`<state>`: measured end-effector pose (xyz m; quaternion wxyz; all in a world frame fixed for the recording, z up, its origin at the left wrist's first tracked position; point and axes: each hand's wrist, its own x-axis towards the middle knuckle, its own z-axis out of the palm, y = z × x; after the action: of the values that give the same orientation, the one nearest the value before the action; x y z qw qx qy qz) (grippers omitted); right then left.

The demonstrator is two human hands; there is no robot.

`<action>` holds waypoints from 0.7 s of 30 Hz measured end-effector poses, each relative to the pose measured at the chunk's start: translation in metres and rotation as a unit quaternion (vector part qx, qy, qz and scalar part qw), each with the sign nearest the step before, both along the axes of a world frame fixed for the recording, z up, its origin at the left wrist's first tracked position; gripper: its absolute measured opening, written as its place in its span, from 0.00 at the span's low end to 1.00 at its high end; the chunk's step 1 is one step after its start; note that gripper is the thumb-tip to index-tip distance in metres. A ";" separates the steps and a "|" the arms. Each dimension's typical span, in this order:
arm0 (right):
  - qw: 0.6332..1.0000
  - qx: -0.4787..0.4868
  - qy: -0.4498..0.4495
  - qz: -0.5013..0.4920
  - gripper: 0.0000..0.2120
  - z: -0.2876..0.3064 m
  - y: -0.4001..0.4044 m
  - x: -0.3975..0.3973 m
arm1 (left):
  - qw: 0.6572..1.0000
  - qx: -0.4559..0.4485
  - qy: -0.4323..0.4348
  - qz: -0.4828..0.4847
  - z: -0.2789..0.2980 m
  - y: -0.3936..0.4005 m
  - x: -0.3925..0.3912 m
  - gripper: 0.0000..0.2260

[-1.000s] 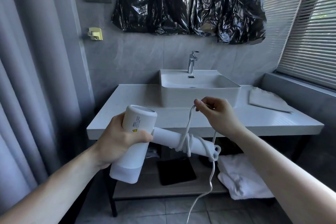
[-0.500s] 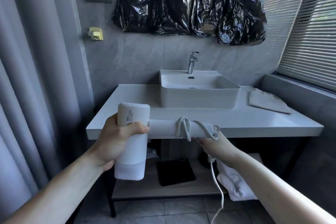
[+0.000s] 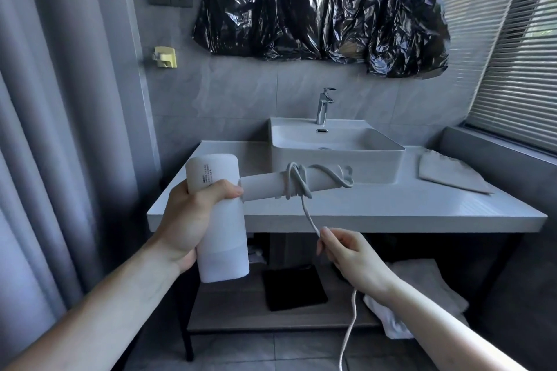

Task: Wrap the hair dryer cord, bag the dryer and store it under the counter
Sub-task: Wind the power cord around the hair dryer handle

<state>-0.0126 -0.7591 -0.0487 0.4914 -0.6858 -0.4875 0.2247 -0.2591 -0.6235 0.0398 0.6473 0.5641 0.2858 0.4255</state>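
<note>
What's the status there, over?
Left hand grips dryer. Right hand pinches cord, a few loops on handle. Nothing in the way.

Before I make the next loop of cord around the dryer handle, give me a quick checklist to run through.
1. Left hand grips hair dryer body firmly: ok.
2. Right hand pinches cord below the handle: ok.
3. Existing loops sit snug on handle: not ok, they look loose and crossed.
4. All cord wound: not ok, a length hangs toward the floor.
5. Plug end free of snags: cannot tell, out of view.
6. Bag on counter ready: cannot tell.
</note>
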 end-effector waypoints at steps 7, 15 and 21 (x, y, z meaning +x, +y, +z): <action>0.999 -0.009 -0.012 -0.028 0.24 0.015 -0.002 -0.003 | 0.997 -0.076 -0.027 -0.004 -0.005 0.006 0.004 0.18; 0.997 -0.034 -0.057 0.034 0.25 0.034 -0.015 -0.033 | 0.991 -0.105 -0.028 0.078 -0.007 0.012 0.016 0.14; 0.995 -0.036 -0.046 0.078 0.26 0.052 -0.034 -0.046 | 0.988 -0.007 -0.002 0.152 -0.011 0.023 0.018 0.17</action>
<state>-0.0591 -0.7936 0.0038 0.4241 -0.6727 -0.5534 0.2479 -0.2413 -0.6004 0.0283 0.5800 0.5086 0.3698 0.5178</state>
